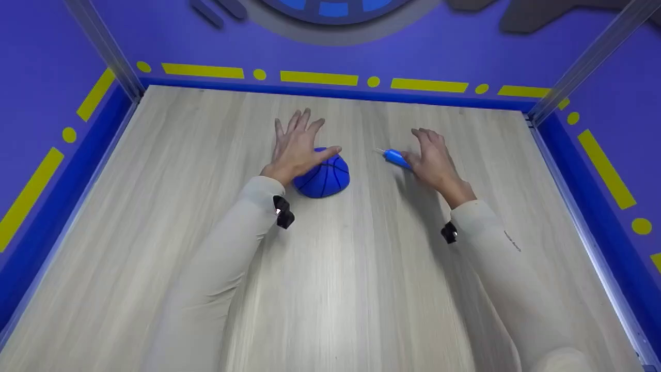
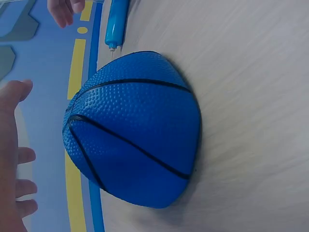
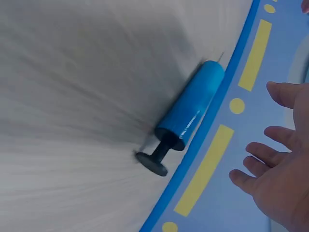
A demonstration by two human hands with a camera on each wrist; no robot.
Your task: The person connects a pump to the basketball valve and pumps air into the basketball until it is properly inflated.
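Observation:
A deflated blue basketball [image 1: 323,178] with black seams lies slumped on the table, its shape sagging in the left wrist view. My left hand [image 1: 294,150] is spread above its far left side, thumb reaching over the ball; the left wrist view shows a gap between hand and ball. To the right lies a small blue hand pump [image 1: 396,157] with a thin needle pointing toward the ball. In the right wrist view the pump [image 3: 190,106] shows its black plunger handle. My right hand [image 1: 433,160] hovers over the pump, fingers loosely bent and apart from it.
The wood-grain table [image 1: 330,289] is bounded by blue panels [image 1: 320,51] with yellow markings at the back and sides. Metal posts [image 1: 583,62] stand at the back corners. A dark wrist camera [image 1: 283,212] sits on the left sleeve.

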